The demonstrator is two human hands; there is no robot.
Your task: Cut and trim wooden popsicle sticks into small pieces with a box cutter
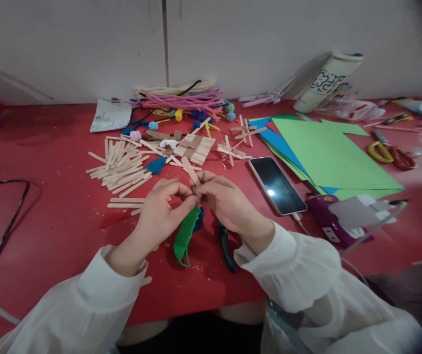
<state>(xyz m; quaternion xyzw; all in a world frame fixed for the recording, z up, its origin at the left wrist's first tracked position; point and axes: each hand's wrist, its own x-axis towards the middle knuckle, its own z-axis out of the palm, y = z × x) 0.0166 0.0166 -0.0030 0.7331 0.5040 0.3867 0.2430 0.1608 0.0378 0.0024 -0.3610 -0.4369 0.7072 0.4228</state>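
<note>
My right hand point(229, 201) pinches a wooden craft stick point(189, 169) that points up and away from me. My left hand point(165, 206) is closed, its thumb and fingertips meeting the right fingertips at the stick's lower end; what they grip there is hidden. Below the hands lies a green plastic piece point(186, 236) with a toothed edge and a loop at its near end. A dark blue piece point(198, 220) shows partly behind it. Under my right wrist is a dark teal handle point(226, 248), partly covered.
A pile of craft sticks point(122, 164) lies left of centre, beside a joined stick panel point(196, 147) and crossed-stick pieces point(229, 150). Pipe cleaners point(181, 101) are behind. To the right are a phone point(278, 186), coloured paper point(336, 157), a purple power block point(323, 211), scissors point(390, 150) and a tumbler point(327, 81).
</note>
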